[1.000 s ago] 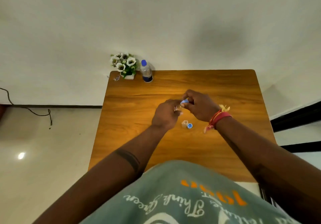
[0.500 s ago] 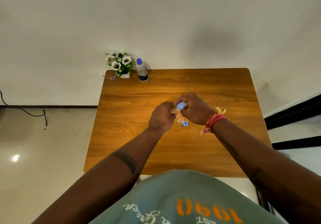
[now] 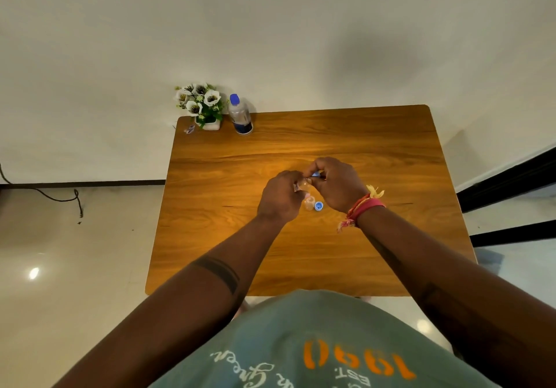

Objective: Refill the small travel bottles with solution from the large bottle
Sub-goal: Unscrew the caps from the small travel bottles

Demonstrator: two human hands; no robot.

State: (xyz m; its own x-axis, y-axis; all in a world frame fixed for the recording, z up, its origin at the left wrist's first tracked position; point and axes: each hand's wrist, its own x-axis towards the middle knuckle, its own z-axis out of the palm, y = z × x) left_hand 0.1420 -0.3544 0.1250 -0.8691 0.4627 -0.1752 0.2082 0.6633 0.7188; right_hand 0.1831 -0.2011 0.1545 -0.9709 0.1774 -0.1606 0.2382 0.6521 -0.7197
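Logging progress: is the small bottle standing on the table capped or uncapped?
Uncapped. The small bottle stands on the table with a loose blue cap lying beside it.

table point(image 3: 228, 237) wood | on it: flower pot point(image 3: 207, 124), large bottle point(image 3: 240, 117), small bottle point(image 3: 309, 203), blue cap point(image 3: 318, 206)

Left hand point(image 3: 278, 196) grips small clear travel bottle point(image 3: 301, 187); right hand point(image 3: 337, 184) pinches its blue cap point(image 3: 316, 174), table centre. Second clear bottle point(image 3: 309, 203), loose blue cap point(image 3: 318, 206) beneath. Large blue-capped bottle point(image 3: 239, 114) at 11 o'clock
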